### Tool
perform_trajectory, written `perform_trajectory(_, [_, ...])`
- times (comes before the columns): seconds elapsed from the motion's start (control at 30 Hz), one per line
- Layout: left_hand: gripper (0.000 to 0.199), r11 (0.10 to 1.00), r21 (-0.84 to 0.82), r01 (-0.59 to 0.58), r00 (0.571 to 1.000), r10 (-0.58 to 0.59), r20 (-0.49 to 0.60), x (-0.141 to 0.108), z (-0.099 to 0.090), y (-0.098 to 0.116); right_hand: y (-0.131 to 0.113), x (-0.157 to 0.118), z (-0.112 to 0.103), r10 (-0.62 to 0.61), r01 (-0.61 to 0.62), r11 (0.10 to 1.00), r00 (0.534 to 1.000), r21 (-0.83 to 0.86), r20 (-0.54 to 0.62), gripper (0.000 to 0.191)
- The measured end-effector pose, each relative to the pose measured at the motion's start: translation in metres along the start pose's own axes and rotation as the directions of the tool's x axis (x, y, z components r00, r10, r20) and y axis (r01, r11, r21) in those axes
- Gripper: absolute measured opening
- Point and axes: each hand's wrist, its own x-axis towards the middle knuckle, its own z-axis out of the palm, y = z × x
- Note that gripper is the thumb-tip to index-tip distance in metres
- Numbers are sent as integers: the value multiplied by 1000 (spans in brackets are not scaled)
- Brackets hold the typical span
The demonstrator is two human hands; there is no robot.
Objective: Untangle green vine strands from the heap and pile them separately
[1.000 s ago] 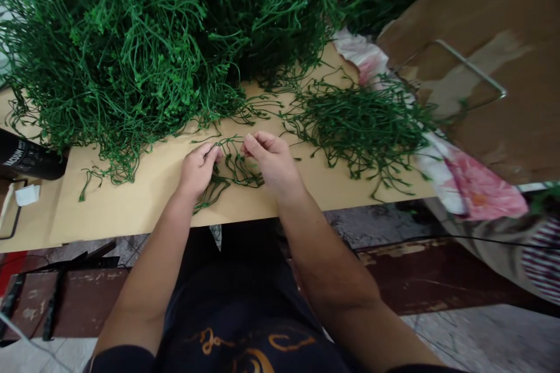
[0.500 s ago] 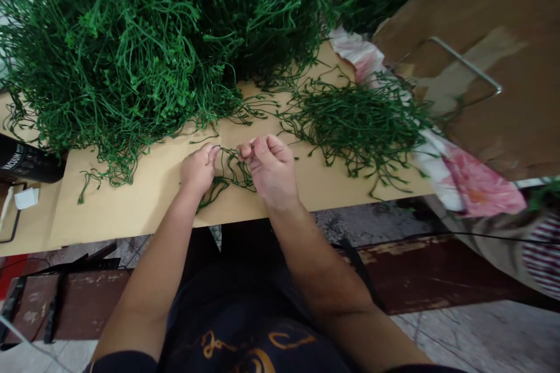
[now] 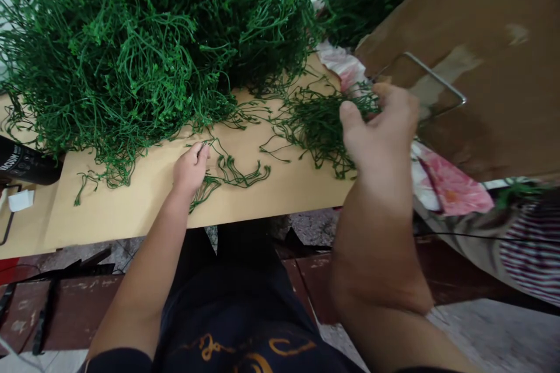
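Observation:
My left hand [image 3: 191, 168] is closed in a pinch near the middle of the board, with a thin green artificial stem poking out from its fingertips. Just to its right lies a small loose bunch of green artificial stems [image 3: 242, 175], some of them passing below the hand. Over at the right, my right hand [image 3: 385, 128] hovers above a flat pile of green stems [image 3: 319, 119], thumb and fingers apart. Part of that pile is hidden behind the hand. I cannot tell whether the fingertips touch the stems.
A tall heap of green artificial stems [image 3: 144, 52] fills the back left. At the right lean a brown cardboard piece [image 3: 494, 70] with a metal handle [image 3: 437, 78] and a pink floral cloth [image 3: 455, 180]. A black bottle [image 3: 26, 160] lies at the left edge of the cardboard-covered table [image 3: 131, 210].
My right hand has left the small bunch and moved right and away from me to the flat pile, its fingers spreading. The left hand has stayed nearly in place, still pinching.

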Motion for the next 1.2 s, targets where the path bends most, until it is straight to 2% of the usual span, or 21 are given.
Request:
perform_trajectory(0.07, [32, 999, 14, -30, 999, 29, 27, 0, 0, 0, -10, -20, 15, -68, 67, 997, 996, 22, 58, 40])
perform_trajectory(0.13, [30, 998, 8, -62, 997, 61, 44, 0, 0, 1, -31, -43, 38, -115, 69, 981, 960, 182, 254, 43])
perform_trajectory(0.17, [29, 997, -1, -71, 996, 71, 48, 0, 1, 2, -42, -54, 51, -161, 67, 967, 908, 245, 388, 43])
perform_trajectory(0.23, [25, 996, -20, -81, 995, 82, 53, 0, 1, 2, -60, -68, 75, -215, 33, 949, 798, 314, 563, 38])
perform_trajectory(0.27, [24, 996, -29, -89, 994, 91, 57, -1, 1, 2, -66, -72, 84, -214, 8, 947, 761, 321, 613, 35])
perform_trajectory(0.3, [23, 994, -38, -101, 993, 104, 63, -1, 2, 1, -70, -73, 92, -197, -20, 949, 743, 315, 640, 31])
perform_trajectory(0.4, [24, 989, -39, -146, 984, 149, 96, 0, 2, 0, -71, -72, 102, -151, -76, 951, 731, 300, 665, 22])
perform_trajectory(0.5, [21, 984, 17, -177, 978, 173, 119, 0, 2, 0, -69, -70, 102, -154, -93, 941, 738, 326, 657, 14])
perform_trajectory(0.63, [22, 980, 73, -186, 979, 178, 104, 0, 0, 3, -70, -68, 100, -147, -118, 921, 777, 371, 613, 7])
perform_trajectory(0.73, [28, 982, 32, -185, 979, 181, 97, -1, -2, 5, -70, -60, 98, -153, -114, 900, 821, 421, 550, 5])
perform_trajectory(0.83, [30, 985, 20, -172, 981, 169, 95, -2, -2, 6, -67, -52, 96, -106, -151, 879, 863, 453, 494, 5])
perform_trajectory(0.9, [30, 986, 47, -163, 981, 157, 113, -2, -2, 5, -66, -50, 95, -98, -182, 872, 844, 454, 527, 2])
perform_trajectory(0.93, [29, 985, 64, -159, 980, 150, 128, -2, -2, 5, -67, -51, 95, -110, -196, 873, 813, 447, 572, 1])
perform_trajectory(1.03, [28, 985, 78, -152, 978, 139, 154, -1, -2, 3, -72, -59, 97, -186, -199, 884, 682, 424, 707, 13])
perform_trajectory(1.07, [28, 986, 71, -152, 979, 140, 151, -1, -2, 3, -74, -61, 99, -208, -185, 887, 658, 423, 724, 13])
perform_trajectory(1.13, [29, 987, 56, -152, 979, 143, 143, 0, -3, 2, -78, -64, 101, -229, -149, 892, 666, 428, 710, 10])
perform_trajectory(1.2, [30, 987, 38, -158, 979, 151, 137, 0, -3, 2, -81, -62, 102, -212, -131, 899, 705, 418, 676, 7])
